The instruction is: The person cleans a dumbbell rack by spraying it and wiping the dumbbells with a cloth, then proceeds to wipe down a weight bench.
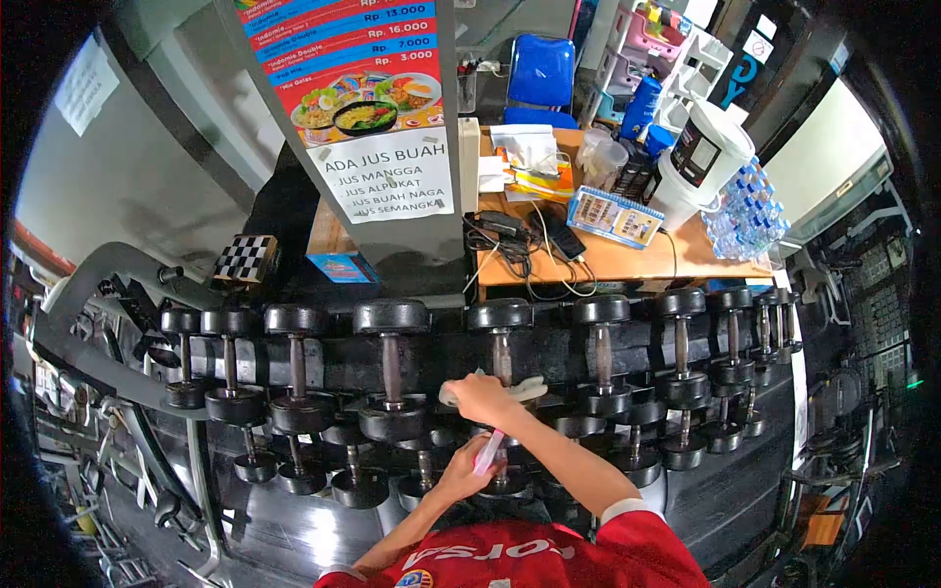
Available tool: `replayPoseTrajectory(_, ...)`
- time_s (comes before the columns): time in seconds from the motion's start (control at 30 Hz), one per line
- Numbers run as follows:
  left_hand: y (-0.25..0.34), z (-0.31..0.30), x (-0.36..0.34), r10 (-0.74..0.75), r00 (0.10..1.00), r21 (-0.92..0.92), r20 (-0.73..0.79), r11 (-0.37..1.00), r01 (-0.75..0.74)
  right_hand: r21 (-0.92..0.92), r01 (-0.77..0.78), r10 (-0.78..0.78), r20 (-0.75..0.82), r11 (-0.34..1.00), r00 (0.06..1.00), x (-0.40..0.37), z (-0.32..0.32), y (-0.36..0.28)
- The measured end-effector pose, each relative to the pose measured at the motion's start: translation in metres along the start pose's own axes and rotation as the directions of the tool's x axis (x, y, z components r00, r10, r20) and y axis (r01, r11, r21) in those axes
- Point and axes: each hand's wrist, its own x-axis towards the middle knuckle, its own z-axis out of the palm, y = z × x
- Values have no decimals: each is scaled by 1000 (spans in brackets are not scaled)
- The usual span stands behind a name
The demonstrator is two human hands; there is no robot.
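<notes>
A pale cloth (529,389) is bunched under my right hand (485,398), whose fingers are closed on it. It lies over the near end of a black dumbbell (501,355) with a worn metal handle, in the middle of the upper rack row. The front head of that dumbbell is hidden by the hand and cloth. Lower and closer to my body, my left hand (465,477) is wrapped round a slim pink-and-white object (487,453); its kind is unclear. Beneath the left hand, a lower-row dumbbell (508,482) is partly covered.
More black dumbbells line the rack on both sides, such as one at left (392,372) and one at right (602,358). Behind stands a wooden table (627,257) with cables, a white bucket (711,147) and water bottles (747,216). A menu-covered pillar (377,186) rises beyond the rack.
</notes>
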Motion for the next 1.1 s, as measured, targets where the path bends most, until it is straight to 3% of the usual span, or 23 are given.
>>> replayPoseTrajectory(0.17, 8, 0, 0, -152, 988, -60, 11, 986, 152, -59, 20, -11, 149, 998, 989, -2, -21, -13)
replayPoseTrajectory(0.23, 0, 5, -1, -134, 991, -98, -5, 986, 133, 143, 66, -92, 186, 988, 978, -20, -37, -6)
replayPoseTrajectory(0.27, -1, 6, -1, -117, 993, -133, -25, 985, 113, 142, 62, -88, 187, 988, 978, -29, -42, 0)
replayPoseTrajectory(0.33, 1, 7, -1, -111, 994, -104, -14, 989, 109, 385, 141, -177, 61, 912, 982, -52, -50, 16)
replayPoseTrajectory(0.37, 3, 5, 0, -105, 994, -71, -6, 992, 104, 383, 139, -175, 61, 913, 983, -64, -55, 22)
replayPoseTrajectory(0.43, 13, 3, 1, -150, 989, -98, 0, 984, 150, 503, 292, -221, -198, 813, 955, -89, -59, 34)
replayPoseTrajectory(0.47, 15, 3, 1, -197, 980, -123, 7, 973, 196, 501, 290, -219, -197, 815, 956, -100, -57, 42)
replayPoseTrajectory(0.53, 2, 6, 0, -167, 986, -146, -10, 976, 164, 523, 0, 114, -186, 853, 976, -121, -47, 56)
replayPoseTrajectory(0.57, 7, 4, 0, -187, 982, -141, 0, 973, 185, 531, 46, 151, -321, 846, 935, -129, -39, 61)
replayPoseTrajectory(0.6, 12, 1, 1, -208, 978, -135, 9, 969, 207, 531, 47, 150, -321, 846, 935, -135, -36, 63)
replayPoseTrajectory(0.67, 17, 1, 2, -195, 981, -146, -13, 971, 191, 632, -65, 359, -351, 772, 865, -144, -30, 64)
replayPoseTrajectory(0.7, 18, 1, 1, -182, 983, -157, -34, 972, 175, 586, 3, 340, -474, 810, 812, -146, -21, 68)
replayPoseTrajectory(0.83, 7, -4, -8, -317, 948, -122, 40, 940, 320, 663, -70, 471, -450, 745, 759, -158, -31, 45)
replayPoseTrajectory(0.9, 16, -9, -14, -255, 966, -212, -41, 947, 241, 837, 197, 483, -469, 511, 739, -163, -31, 35)
replayPoseTrajectory(0.93, 11, -9, -17, -255, 966, -211, -42, 947, 241, 837, 198, 482, -469, 511, 740, -164, -32, 29)
replayPoseTrajectory(1.0, -8, -10, -22, -50, 977, 10, -208, 999, 53, 863, 496, 555, -461, 99, 692, -160, -35, 13)
replayPoseTrajectory(1.03, -7, -13, -24, -135, 975, -131, -175, 985, 113, 837, 546, 586, -465, 44, 664, -156, -38, 3)
replayPoseTrajectory(1.07, -6, -17, -27, -133, 975, -129, -176, 985, 111, 836, 548, 585, -466, 44, 664, -151, -37, -2)
replayPoseTrajectory(1.1, -5, -21, -30, -173, 968, -135, -183, 980, 150, 859, 425, 580, -508, 285, 637, -147, -34, -5)
